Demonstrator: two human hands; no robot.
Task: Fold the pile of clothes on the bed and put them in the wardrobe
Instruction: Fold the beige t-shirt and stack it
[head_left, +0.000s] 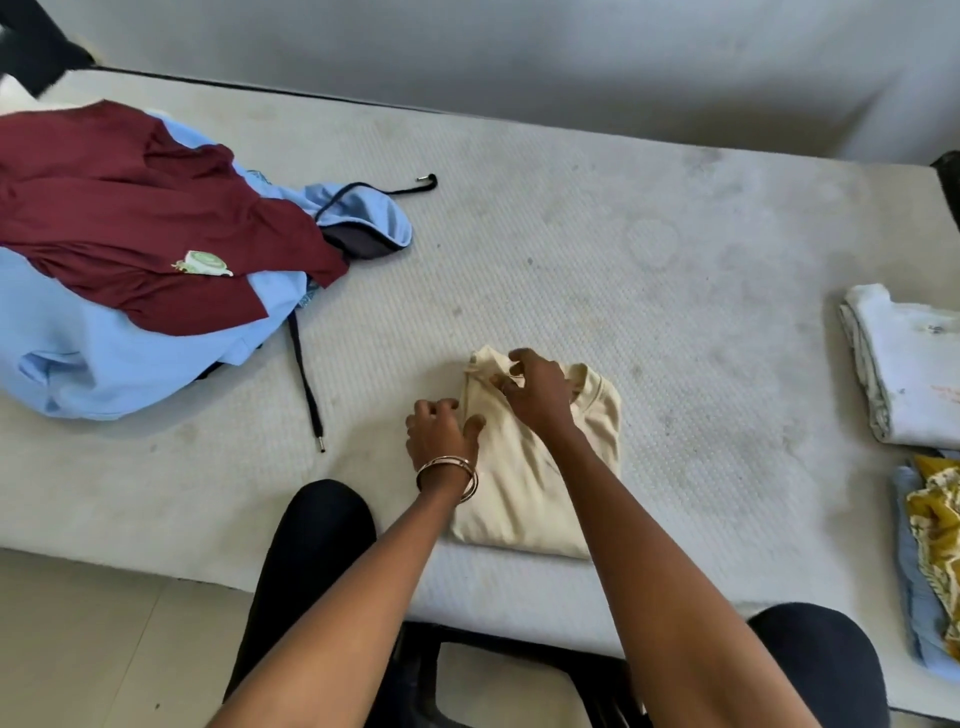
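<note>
A cream garment (524, 488) lies folded into a narrow rectangle near the front edge of the bare mattress (571, 249). My right hand (535, 389) pinches the cloth at its far end, near the collar. My left hand (441, 431), with bangles on the wrist, rests with curled fingers on the garment's left edge. An unfolded heap sits at the left: a maroon shirt (130, 228) on top of a light blue hoodie (104, 358) with black drawstrings. The wardrobe is not in view.
A folded white garment (909, 364) lies at the right edge of the bed, with a folded blue and yellow-patterned pile (930, 551) in front of it. A grey wall runs behind the bed. My knees press against the mattress front; tiled floor lies below left.
</note>
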